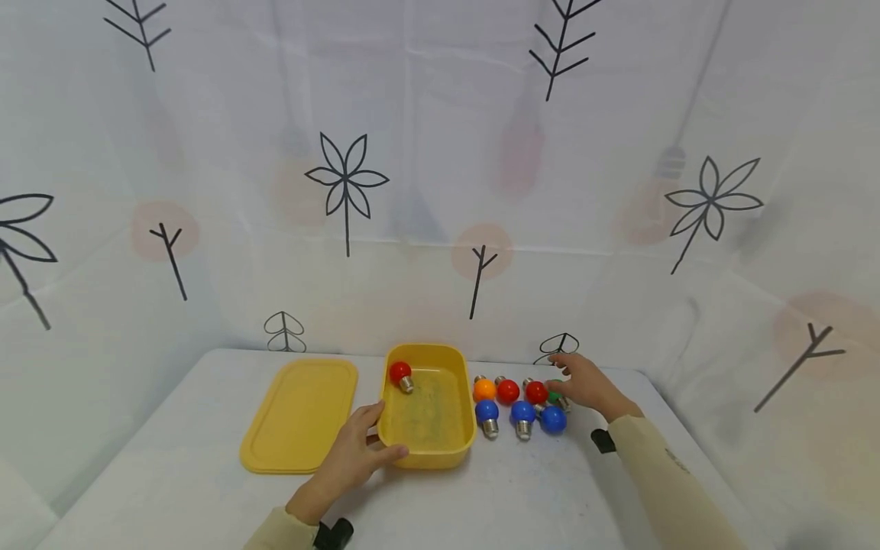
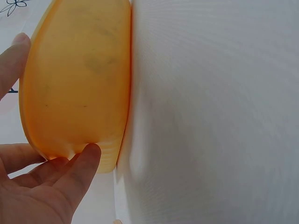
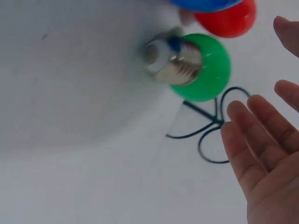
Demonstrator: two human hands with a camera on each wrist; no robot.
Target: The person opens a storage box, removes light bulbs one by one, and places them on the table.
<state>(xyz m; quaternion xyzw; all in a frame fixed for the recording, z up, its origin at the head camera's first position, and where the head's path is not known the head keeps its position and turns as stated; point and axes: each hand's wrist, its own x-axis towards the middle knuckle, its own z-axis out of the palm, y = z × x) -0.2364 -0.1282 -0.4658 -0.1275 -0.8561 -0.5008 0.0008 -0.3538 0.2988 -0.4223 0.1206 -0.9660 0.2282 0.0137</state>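
My left hand [image 1: 354, 451] rests against the near left corner of a yellow plastic box [image 1: 447, 461], thumb at the front and fingers along the left side. In the left wrist view the fingertips touch the box's outer wall [image 2: 79, 84]. A red bulb [image 1: 399, 373] with a silver screw base lies inside. My right hand [image 1: 584, 382] is held over the right end of a group of bulbs, its fingers spread and nothing in them. Nearest to it is a green bulb [image 3: 212, 70], partly hidden by the hand in the head view.
Beside the green bulb lie two red bulbs [image 1: 508, 392], an orange bulb [image 1: 484, 389] and three blue bulbs [image 1: 523, 413], right of the box. A flat yellow lid [image 1: 299, 416] lies left of it on the white table [image 1: 550, 496]. A patterned cloth backdrop [image 1: 426, 191] stands behind.
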